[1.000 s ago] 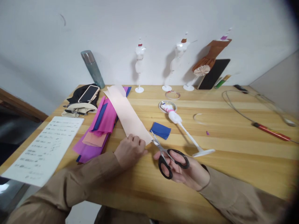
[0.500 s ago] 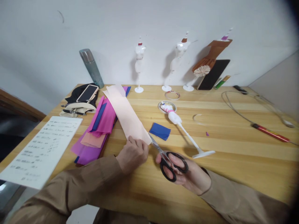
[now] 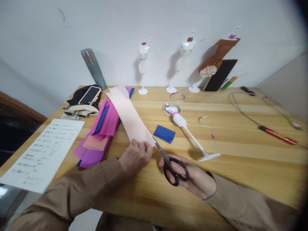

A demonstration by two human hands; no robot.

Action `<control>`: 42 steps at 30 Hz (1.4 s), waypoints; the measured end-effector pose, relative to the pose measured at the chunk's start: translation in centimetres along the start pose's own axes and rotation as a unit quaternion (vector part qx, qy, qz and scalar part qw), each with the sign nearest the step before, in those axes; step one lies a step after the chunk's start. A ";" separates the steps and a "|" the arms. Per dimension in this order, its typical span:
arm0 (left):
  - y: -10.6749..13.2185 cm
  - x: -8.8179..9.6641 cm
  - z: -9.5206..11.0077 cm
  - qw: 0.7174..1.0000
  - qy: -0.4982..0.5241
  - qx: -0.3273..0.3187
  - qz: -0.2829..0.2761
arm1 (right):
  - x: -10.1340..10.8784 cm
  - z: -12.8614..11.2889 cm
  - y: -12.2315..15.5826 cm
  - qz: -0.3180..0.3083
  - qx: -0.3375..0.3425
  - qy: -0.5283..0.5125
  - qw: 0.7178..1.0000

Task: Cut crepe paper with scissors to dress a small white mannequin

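Note:
My left hand (image 3: 135,156) pinches the near end of a long pale peach paper strip (image 3: 130,117) that lies on the wooden table (image 3: 240,166). My right hand (image 3: 192,178) grips black-handled scissors (image 3: 169,162). Their blades are closed and the tips touch the strip's near right corner. A small blue paper piece (image 3: 165,133) lies just right of the strip. A white mini mannequin (image 3: 190,134) lies on its side beyond the scissors.
Magenta, purple and blue paper sheets (image 3: 101,131) are stacked left of the strip. A printed sheet (image 3: 44,152) overhangs the left edge. A phone on a black pouch (image 3: 83,99), a flask (image 3: 93,69), three standing mannequins (image 3: 143,64), tape rings (image 3: 177,97) and a red-handled tool (image 3: 278,136) lie farther off.
The scissor blades were open at the strip's corner and have closed. My left hand has shifted slightly along the strip's end.

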State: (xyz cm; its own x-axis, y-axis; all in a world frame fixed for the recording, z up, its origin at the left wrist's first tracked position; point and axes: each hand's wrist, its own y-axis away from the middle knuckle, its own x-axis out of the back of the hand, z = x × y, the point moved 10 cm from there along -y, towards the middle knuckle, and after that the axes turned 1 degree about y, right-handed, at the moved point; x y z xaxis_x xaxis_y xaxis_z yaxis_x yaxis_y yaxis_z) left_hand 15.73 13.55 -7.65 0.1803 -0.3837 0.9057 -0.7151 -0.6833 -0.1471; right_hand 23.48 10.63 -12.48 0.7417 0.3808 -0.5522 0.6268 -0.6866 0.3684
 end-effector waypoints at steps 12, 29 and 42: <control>0.5 0.3 0.1 0.998 -0.032 -0.011 0.051 | 0.0 0.1 -0.3 -0.008 0.008 -0.015 1.000; 0.2 0.2 -1.2 0.998 0.060 0.011 0.015 | -0.3 0.1 -0.3 0.007 0.016 0.018 1.000; 3.2 -3.0 -13.1 0.875 0.274 0.388 -0.090 | 0.4 0.9 -0.7 0.045 -0.013 0.001 0.999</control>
State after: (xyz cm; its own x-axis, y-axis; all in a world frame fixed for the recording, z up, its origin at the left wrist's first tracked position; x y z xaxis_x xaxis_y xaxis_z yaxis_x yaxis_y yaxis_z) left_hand 4.06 20.64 -5.65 -0.2598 -0.0158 0.9655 0.0046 -0.9999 -0.0151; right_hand 23.19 10.69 -13.63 0.7952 0.3194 -0.5154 0.5640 -0.7016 0.4355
